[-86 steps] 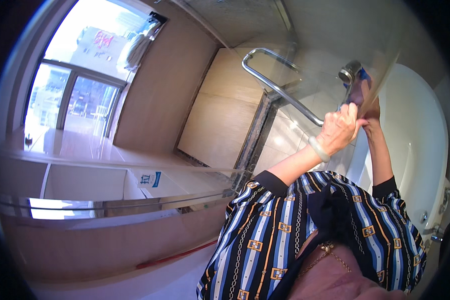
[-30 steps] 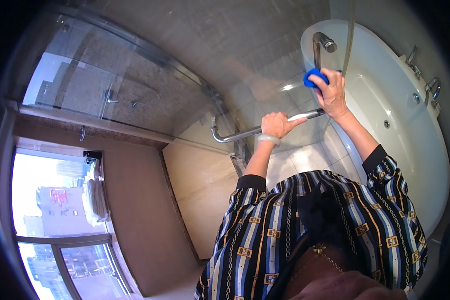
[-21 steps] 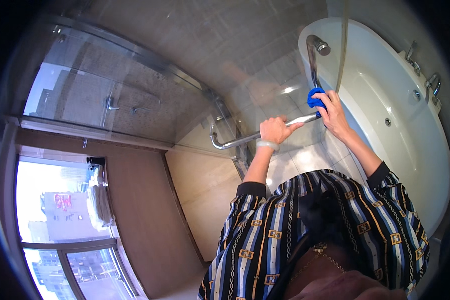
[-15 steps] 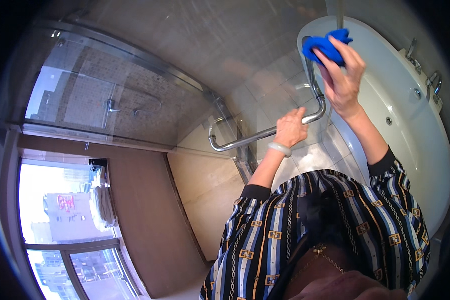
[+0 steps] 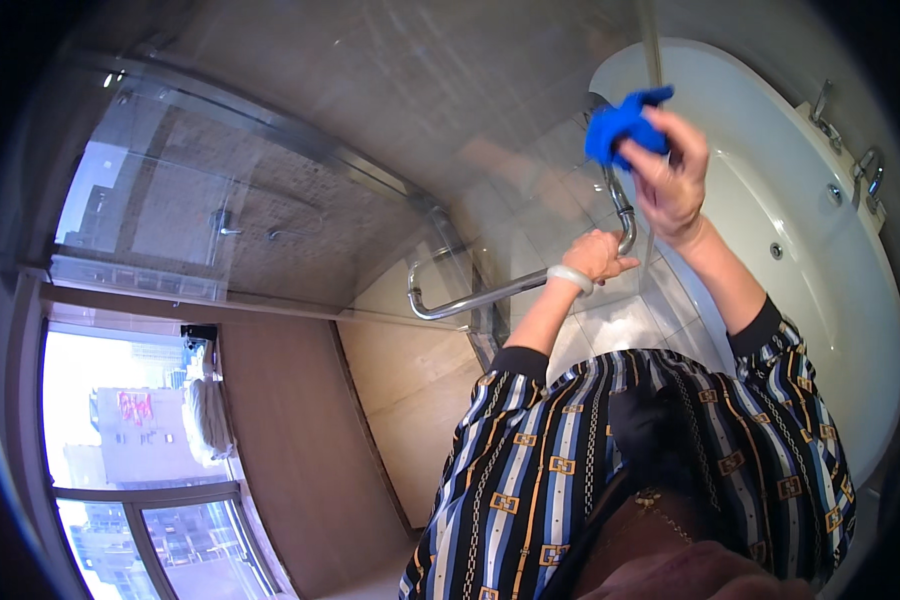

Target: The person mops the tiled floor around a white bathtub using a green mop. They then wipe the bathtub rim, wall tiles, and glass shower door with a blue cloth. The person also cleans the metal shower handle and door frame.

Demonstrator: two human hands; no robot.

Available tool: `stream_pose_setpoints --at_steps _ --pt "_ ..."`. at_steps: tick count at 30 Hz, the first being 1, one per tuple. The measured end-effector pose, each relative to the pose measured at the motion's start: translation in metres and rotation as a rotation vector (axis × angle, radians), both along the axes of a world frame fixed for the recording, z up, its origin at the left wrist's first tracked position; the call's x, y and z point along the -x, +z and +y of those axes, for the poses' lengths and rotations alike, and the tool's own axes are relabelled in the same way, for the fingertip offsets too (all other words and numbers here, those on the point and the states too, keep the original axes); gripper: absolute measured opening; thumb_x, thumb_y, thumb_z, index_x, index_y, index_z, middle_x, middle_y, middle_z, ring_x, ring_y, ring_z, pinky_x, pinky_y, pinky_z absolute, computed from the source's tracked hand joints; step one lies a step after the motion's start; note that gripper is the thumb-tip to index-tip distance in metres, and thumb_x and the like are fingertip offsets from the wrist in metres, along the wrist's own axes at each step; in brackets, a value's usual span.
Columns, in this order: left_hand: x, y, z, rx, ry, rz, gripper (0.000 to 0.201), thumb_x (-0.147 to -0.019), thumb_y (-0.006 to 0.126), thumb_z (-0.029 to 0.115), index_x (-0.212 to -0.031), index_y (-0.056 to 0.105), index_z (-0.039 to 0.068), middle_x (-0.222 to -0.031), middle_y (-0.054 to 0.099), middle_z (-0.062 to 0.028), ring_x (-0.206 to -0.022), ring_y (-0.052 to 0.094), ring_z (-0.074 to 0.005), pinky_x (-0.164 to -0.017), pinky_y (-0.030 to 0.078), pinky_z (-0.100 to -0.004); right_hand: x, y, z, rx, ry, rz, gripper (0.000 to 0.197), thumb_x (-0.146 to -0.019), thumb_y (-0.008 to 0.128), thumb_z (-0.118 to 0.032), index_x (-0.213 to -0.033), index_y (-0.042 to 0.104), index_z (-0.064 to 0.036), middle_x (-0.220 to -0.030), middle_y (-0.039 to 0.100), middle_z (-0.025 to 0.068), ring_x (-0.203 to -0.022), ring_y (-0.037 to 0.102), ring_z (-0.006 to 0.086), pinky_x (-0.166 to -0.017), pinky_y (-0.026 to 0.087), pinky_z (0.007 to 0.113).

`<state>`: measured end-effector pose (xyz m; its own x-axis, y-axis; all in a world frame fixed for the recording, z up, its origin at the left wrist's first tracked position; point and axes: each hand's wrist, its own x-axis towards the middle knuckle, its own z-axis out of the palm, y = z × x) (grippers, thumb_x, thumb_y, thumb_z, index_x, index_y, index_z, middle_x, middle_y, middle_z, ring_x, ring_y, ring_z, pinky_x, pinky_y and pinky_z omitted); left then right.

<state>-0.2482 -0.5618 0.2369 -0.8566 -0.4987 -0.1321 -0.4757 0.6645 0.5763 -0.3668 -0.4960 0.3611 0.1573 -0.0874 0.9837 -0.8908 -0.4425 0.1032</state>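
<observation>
A long chrome door handle (image 5: pixel 495 295) with bent ends is fixed to a clear glass panel (image 5: pixel 370 70). My left hand (image 5: pixel 595 256), with a pale bangle (image 5: pixel 572 278) at its wrist, is closed round the bar close to its right bend. A crumpled bright blue cloth (image 5: pixel 625 130) is pinched in the fingers of my right hand (image 5: pixel 678 178). That hand is above the right bend, with the cloth against the upper arm of the handle near the glass edge. The cloth covers the handle's top end.
To the right stands a white bathtub (image 5: pixel 820 290) with chrome taps (image 5: pixel 865 175) on its rim. A tiled floor (image 5: pixel 615 320) shows below the handle. At the left are a shower fitting (image 5: pixel 225 225) seen through glass and a bright window (image 5: pixel 135 430) with a white towel (image 5: pixel 208 420) beside it.
My right hand has moved down and left with the blue cloth, onto the handle's upper arm. My left hand has slid right along the bar toward the bend, and the handle has shifted slightly.
</observation>
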Motion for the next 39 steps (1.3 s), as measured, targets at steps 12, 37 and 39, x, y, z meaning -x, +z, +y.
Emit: stream_pose_setpoints --at_steps 12,37,39 --pt "0.016 -0.016 -0.009 -0.127 -0.102 -0.045 0.050 -0.081 0.071 0.037 -0.089 0.061 -0.011 -0.068 0.066 -0.0156 -0.055 0.066 -0.0223 -0.052 0.054 -0.0344 0.020 -0.124 0.014 -0.681 -0.051 -0.147 0.058 -0.063 0.066 0.006 -0.116 0.058 -0.0159 -0.102 0.051 0.0139 -0.094 0.052 0.0358 -0.078 0.049 0.042" --pt "0.053 -0.026 0.005 0.311 -0.028 0.069 0.031 -0.073 0.066 0.029 -0.089 0.069 0.003 -0.085 0.067 -0.0232 -0.083 0.066 -0.0382 -0.079 0.052 -0.0454 0.058 -0.119 0.023 -0.646 -0.613 -0.384 0.031 -0.086 0.067 -0.024 -0.108 0.062 -0.0032 -0.111 0.055 0.0176 -0.105 0.048 0.0378 -0.090 0.042 0.043" --pt "0.061 -0.024 0.003 0.247 -0.033 0.073 0.032 -0.072 0.067 0.030 -0.088 0.068 0.002 -0.086 0.068 -0.0235 -0.084 0.066 -0.0388 -0.081 0.052 -0.0457 0.061 -0.138 0.028 -0.745 -0.665 -0.297 0.028 -0.087 0.066 -0.022 -0.109 0.063 -0.0045 -0.116 0.054 0.0183 -0.106 0.047 0.0379 -0.092 0.042 0.044"
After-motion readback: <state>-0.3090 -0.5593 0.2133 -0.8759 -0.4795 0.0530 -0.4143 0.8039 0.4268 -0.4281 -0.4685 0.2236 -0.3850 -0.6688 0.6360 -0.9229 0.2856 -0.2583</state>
